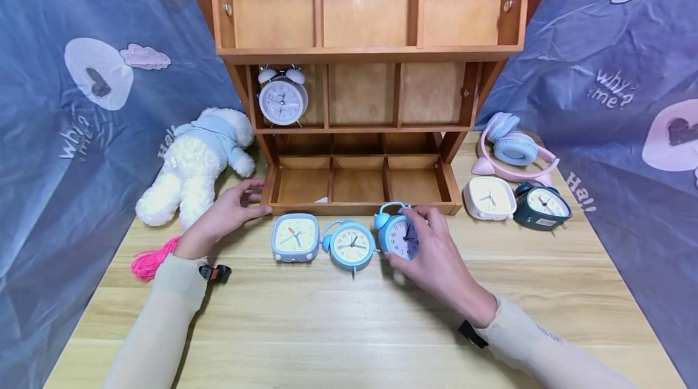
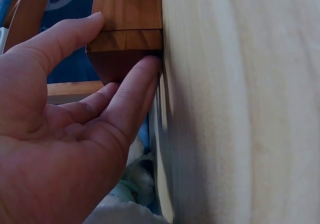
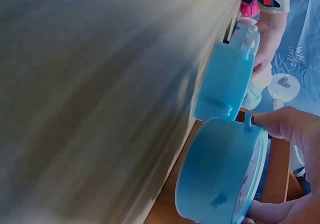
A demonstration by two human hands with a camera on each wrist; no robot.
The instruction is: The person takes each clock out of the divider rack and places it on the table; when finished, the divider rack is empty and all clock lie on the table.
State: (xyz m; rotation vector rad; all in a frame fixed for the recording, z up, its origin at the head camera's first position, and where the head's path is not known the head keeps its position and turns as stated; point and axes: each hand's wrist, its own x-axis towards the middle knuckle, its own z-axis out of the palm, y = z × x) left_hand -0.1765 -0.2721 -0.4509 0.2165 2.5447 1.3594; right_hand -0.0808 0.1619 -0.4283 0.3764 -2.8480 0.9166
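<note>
My right hand point(image 1: 438, 259) grips a light blue twin-bell alarm clock point(image 1: 399, 237), thumb and fingers at opposite sides of its case. In the right wrist view the blue rounded case point(image 3: 212, 169) of this clock is seen from below and behind. Left of it, a blue bell clock with a cream face point(image 1: 351, 246) and a squarish blue clock point(image 1: 295, 237) stand before the wooden shelf point(image 1: 360, 209). With fairly straight fingers, my left hand point(image 1: 231, 213) touches the shelf's lower left corner point(image 2: 127, 39), thumb on one face and fingers on another.
A white bell clock point(image 1: 283, 101) stands in the middle tier's left compartment. At right lie pink headphones point(image 1: 491, 165), a white square clock point(image 1: 489, 198) and a dark green clock point(image 1: 542, 207). A plush toy point(image 1: 191, 159) and pink cord point(image 1: 149, 262) lie at left.
</note>
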